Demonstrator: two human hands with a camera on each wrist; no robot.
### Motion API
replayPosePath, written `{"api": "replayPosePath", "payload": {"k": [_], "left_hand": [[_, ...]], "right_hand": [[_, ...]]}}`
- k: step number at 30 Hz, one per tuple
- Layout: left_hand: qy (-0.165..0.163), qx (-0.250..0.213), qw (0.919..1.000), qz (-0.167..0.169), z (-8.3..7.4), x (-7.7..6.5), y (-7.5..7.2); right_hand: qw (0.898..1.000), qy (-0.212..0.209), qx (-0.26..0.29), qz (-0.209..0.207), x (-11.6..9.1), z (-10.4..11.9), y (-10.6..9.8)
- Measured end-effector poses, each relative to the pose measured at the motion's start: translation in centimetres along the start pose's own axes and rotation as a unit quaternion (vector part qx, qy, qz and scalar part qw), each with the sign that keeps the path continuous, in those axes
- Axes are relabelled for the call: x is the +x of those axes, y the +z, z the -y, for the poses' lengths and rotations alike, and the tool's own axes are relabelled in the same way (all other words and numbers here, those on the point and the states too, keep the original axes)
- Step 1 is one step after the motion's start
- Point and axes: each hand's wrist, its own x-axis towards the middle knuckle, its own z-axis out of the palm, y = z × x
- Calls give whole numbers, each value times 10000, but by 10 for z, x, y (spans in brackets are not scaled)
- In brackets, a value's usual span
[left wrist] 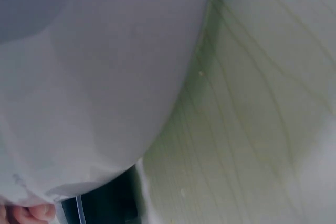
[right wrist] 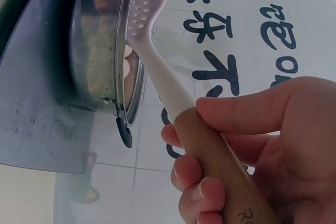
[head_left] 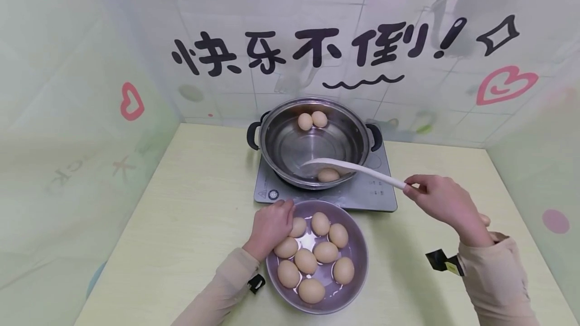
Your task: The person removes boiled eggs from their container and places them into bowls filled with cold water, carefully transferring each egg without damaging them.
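Note:
My right hand (head_left: pixel 441 202) grips the wooden handle (right wrist: pixel 220 171) of a white slotted spoon (head_left: pixel 362 168). The spoon's perforated head (right wrist: pixel 142 11) reaches over the near rim of a steel pot (head_left: pixel 294 146). Two eggs (head_left: pixel 312 120) sit by the pot's far wall, and another egg (head_left: pixel 328 174) lies near the front, beside the spoon. My left hand (head_left: pixel 272 225) holds the upper left rim of a purplish bowl (head_left: pixel 361 245) with several eggs (head_left: pixel 305 261) in it. In the left wrist view, its fingertips (left wrist: pixel 31 213) show against the bowl's outer side (left wrist: pixel 105 87).
Under the pot is a grey induction cooker (head_left: pixel 385 197), just behind the bowl. The pot has black handles (head_left: pixel 252 136) on both sides. A printed sheet (head_left: pixel 217 97) stands behind the pale wooden table (head_left: pixel 181 215), with further sheets at left and right.

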Motion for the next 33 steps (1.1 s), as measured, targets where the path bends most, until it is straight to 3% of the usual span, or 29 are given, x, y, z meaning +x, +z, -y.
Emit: {"api": "replayPosePath", "payload": {"k": [14, 25, 33], "left_hand": [[3, 20, 9999, 114, 0, 2, 0], [-31, 2, 9999, 120, -1, 2, 0], [-76, 31, 9997, 219, -1, 1, -1]], "right_hand": [[9993, -338, 161, 36, 0, 6, 5], [9971, -737, 101, -163, 6, 6, 13], [9965, -790, 152, 215, 15, 9, 15]]}}
